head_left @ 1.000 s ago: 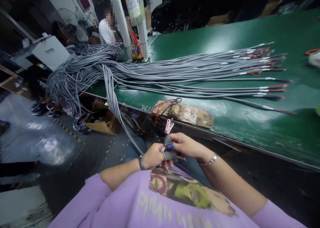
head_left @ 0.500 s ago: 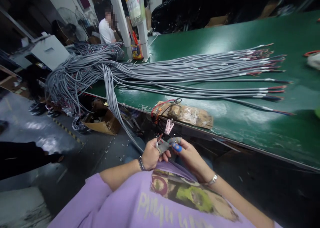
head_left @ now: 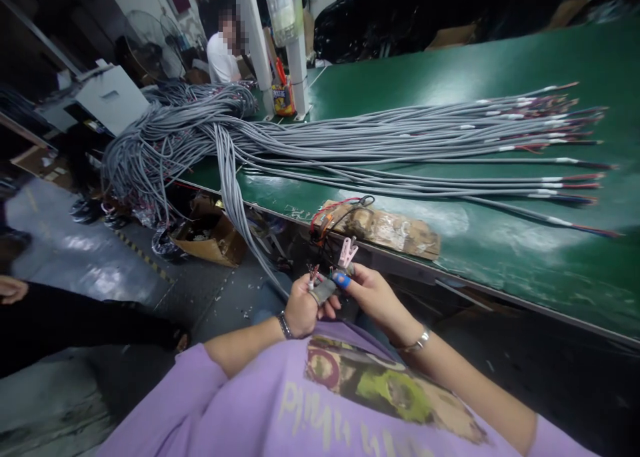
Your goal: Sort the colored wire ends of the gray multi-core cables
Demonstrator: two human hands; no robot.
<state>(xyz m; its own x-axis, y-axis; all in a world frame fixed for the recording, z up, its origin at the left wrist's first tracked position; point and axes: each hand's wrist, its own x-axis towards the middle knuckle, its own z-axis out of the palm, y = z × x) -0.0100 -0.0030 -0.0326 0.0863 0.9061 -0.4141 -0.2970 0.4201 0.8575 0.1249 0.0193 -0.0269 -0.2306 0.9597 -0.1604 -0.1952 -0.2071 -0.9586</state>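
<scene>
My left hand [head_left: 301,308] is closed round the ends of a bunch of grey cables [head_left: 231,177] that hangs down from the table edge. Thin reddish-brown wires [head_left: 313,275] stick up above that fist, and grey wrapping covers its thumb. Close beside it, my right hand [head_left: 379,298] pinches thumb and forefinger at the wire tips, blue tape on the thumb; the exact strand between them is too small to make out. Just above the right fingertips is a pink clip [head_left: 347,252], near a worn wooden board [head_left: 400,232] with red and black leads at the bench edge.
Many grey cables [head_left: 375,140] with stripped ends lie along the green table [head_left: 500,257]. A post [head_left: 299,77] with tool holders stands behind. Below left are a cardboard box [head_left: 215,240] and a passing person's dark-clothed leg [head_left: 90,323]. Another person [head_left: 223,57] sits at the back.
My right hand has moved up and slightly away from the left, towards the pink clip. My left hand stays about where it was. The passing person's leg and hand reach further into view.
</scene>
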